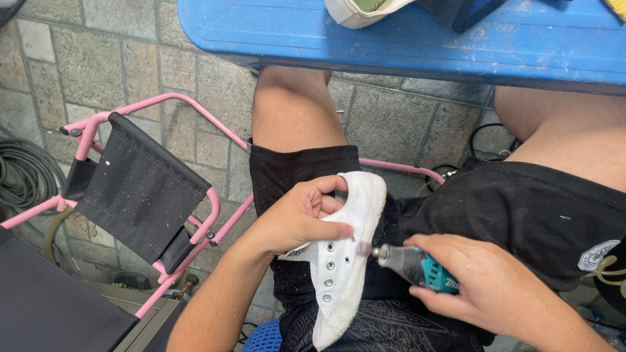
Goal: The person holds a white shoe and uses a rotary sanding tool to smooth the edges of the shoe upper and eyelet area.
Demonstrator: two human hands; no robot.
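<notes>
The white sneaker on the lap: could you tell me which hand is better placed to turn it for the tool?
Left, probably. The left hand already grips the white sneaker by its opening, while the right hand is occupied holding the rotary tool at its side.

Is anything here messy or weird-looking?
Yes. White specks dot the black shorts and the black seat of the pink folding chair. The blue table is scuffed. The white shoe has no laces.
</notes>
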